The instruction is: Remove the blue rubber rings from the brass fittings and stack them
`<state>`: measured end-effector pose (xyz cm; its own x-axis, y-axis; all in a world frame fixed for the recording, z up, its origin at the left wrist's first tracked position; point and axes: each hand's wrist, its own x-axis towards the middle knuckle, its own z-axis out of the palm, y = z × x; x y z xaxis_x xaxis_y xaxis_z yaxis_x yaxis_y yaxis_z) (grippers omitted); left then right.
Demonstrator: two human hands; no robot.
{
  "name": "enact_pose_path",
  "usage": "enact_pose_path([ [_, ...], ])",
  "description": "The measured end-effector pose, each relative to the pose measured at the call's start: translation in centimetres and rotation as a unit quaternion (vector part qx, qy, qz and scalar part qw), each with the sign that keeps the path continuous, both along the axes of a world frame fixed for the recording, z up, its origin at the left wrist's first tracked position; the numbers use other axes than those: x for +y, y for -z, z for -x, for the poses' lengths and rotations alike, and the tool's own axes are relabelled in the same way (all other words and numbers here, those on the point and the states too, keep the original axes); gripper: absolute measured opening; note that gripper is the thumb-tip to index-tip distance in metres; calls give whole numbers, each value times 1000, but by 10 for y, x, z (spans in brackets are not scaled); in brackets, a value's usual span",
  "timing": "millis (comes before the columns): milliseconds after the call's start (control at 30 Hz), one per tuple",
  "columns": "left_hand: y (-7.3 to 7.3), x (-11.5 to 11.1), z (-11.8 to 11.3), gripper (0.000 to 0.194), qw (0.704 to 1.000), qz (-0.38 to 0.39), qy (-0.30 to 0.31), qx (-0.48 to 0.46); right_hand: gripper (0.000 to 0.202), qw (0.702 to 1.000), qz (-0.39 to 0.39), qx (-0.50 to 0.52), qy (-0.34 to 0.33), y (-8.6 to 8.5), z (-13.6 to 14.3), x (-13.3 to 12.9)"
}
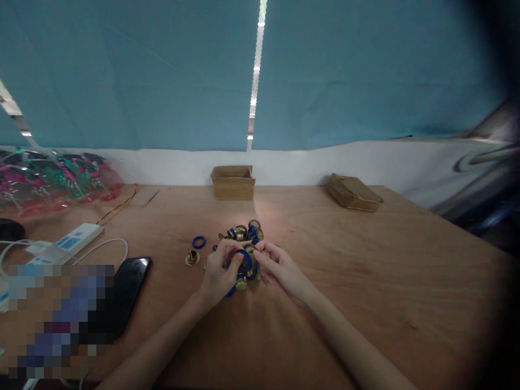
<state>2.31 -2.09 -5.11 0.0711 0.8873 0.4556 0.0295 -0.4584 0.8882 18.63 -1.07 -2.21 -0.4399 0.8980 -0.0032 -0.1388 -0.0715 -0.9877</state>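
Both hands meet over a small pile of brass-coloured round parts and blue rings. My left hand is closed, with thumb and fingers pinching a blue ring. Close beside it, my right hand is also closed, its thumb and fingertips pressed together at the ring's right side. What the right fingers grip, if anything, is too small to make out. Left of the pile, a loose blue ring lies flat near a single brass-coloured flanged piece. My hands hide part of the pile.
An open cardboard box stands at the table's back edge, with another cardboard box to its right. On the left are a black phone, a white power strip with cables, thin tweezers-like tool, and plastic-wrapped colourful items.
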Motion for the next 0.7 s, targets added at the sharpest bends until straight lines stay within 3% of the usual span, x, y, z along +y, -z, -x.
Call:
enact_pose_path([
  [167, -11, 1, 4, 8, 999, -18, -47, 16, 31, 999, 16, 29, -7, 0, 1, -1],
  [400, -22, 11, 19, 14, 981, -28, -170, 91, 35, 994, 25, 52, 98, 0, 2, 3],
  [500, -24, 26, 43, 18, 947, -13, -266, 179, 37, 992, 24, 42, 113, -2, 2, 2],
  [600, -18, 46, 77, 24, 897, 12, -349, 270, 38, 993, 18, 31, 113, -5, 3, 0],
  [700, -3, 62, 107, 30, 869, 76, -351, 340, 38, 993, 16, 16, 116, -6, 5, -2],
])
